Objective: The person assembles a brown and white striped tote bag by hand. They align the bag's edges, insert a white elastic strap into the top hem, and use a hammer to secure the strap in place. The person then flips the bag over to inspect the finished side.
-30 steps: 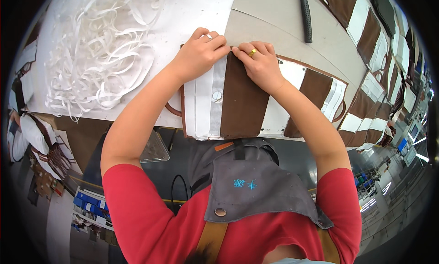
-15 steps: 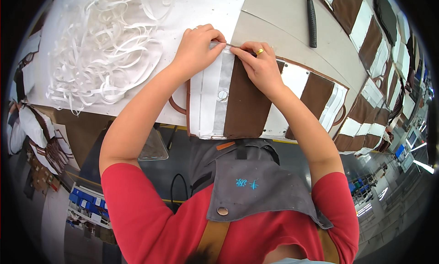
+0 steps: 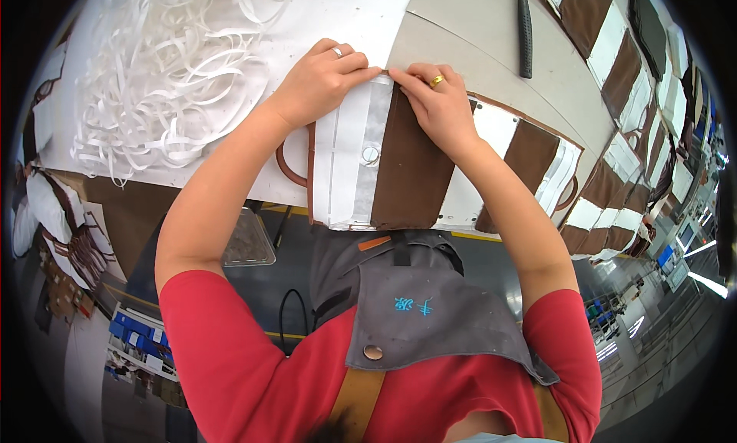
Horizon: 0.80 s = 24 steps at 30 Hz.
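Observation:
A flat bag panel (image 3: 411, 170) in brown and white stripes lies in front of me on the table, its inner side up, with brown edging and a round metal snap on a white strip. Brown loop handles show at its left and right ends. At its far edge my left hand (image 3: 326, 78) is closed, thumb and forefinger pinching the brown edging. My right hand (image 3: 441, 109) pinches the same edge just to the right, fingertips close to the left ones. The bit of edging between the fingertips is small and partly hidden.
A heap of white tape strips (image 3: 169, 90) covers the table's left side. A black-handled tool (image 3: 524, 40) lies at the far right. Stacks of similar striped panels (image 3: 606, 220) line the right edge. Beneath the table's near left side is a clear plastic tray (image 3: 249, 239).
My left hand has turned, and its fingers curl more at the edge. Both hands stay at the far edge, and the panel has shifted slightly left.

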Available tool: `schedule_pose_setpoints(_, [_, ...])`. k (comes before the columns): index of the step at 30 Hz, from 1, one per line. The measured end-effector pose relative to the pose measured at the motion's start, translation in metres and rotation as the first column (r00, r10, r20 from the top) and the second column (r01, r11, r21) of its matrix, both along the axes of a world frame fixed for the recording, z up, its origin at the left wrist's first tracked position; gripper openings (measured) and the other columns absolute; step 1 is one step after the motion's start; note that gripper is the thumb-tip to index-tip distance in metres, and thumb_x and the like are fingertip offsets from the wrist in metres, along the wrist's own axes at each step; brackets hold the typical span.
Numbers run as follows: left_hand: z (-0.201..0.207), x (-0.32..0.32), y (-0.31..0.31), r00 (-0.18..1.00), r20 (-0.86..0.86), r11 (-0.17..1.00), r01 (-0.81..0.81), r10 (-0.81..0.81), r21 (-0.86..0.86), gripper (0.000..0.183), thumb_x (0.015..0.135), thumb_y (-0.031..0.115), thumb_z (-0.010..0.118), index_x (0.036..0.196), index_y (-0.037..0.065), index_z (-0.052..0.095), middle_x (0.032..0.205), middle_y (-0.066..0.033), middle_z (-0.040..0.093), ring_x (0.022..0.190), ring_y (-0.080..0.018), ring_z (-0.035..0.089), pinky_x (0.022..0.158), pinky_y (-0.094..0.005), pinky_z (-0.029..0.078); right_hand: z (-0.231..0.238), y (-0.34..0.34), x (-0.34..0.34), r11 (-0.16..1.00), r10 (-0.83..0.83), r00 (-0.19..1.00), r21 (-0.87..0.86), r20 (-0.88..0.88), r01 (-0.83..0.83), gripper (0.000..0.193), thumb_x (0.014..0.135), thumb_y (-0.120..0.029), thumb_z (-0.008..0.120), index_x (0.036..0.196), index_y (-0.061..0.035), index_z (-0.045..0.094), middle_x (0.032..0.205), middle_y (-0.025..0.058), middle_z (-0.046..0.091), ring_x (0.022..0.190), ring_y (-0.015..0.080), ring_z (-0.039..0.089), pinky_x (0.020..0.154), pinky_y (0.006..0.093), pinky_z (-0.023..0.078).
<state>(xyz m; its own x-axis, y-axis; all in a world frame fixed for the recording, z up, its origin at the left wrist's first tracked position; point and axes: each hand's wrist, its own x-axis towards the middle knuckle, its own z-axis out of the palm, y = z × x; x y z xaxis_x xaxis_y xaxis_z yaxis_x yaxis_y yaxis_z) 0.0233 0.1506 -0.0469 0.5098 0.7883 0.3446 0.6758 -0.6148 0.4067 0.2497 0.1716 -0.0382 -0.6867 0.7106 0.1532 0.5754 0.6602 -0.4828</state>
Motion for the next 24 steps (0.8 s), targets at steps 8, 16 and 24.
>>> schedule_pose_setpoints(8, [0.005,-0.001,0.000,0.992,-0.120,0.996,0.050,-0.042,0.069,0.023,0.075,0.009,0.057,0.097,0.010,0.063,0.087,0.0017,0.057,0.081,-0.0143,0.057,0.084,-0.0295,0.042,0.010,0.001,-0.009,0.996,-0.070,0.997,-0.053,-0.027,0.069,0.030,0.077,-0.004,0.062,0.107,-0.0127,0.061,0.100,0.0007,0.059,0.095,0.0202,0.055,0.082,0.0364,0.041])
schedule_pose_setpoints(16, [0.006,-0.014,-0.010,0.923,0.184,0.856,-0.220,0.338,-0.468,0.011,0.083,0.010,0.063,0.094,0.009,0.064,0.085,-0.0005,0.058,0.079,-0.0170,0.053,0.078,-0.0318,0.040,0.005,-0.005,-0.023,0.999,-0.029,0.999,-0.016,-0.030,0.028,0.026,0.082,-0.005,0.060,0.107,-0.0112,0.060,0.086,0.0003,0.062,0.089,0.0187,0.058,0.081,0.0352,0.040])
schedule_pose_setpoints(24, [0.005,-0.009,-0.010,0.939,0.177,0.913,-0.222,0.294,-0.342,0.011,0.082,0.010,0.064,0.092,0.011,0.067,0.083,0.0012,0.059,0.076,-0.0155,0.053,0.081,-0.0291,0.034,0.013,0.002,-0.030,0.991,-0.018,1.000,-0.133,-0.010,0.017,0.029,0.082,-0.004,0.059,0.110,-0.0131,0.060,0.084,0.0022,0.058,0.085,0.0218,0.055,0.077,0.0358,0.041])
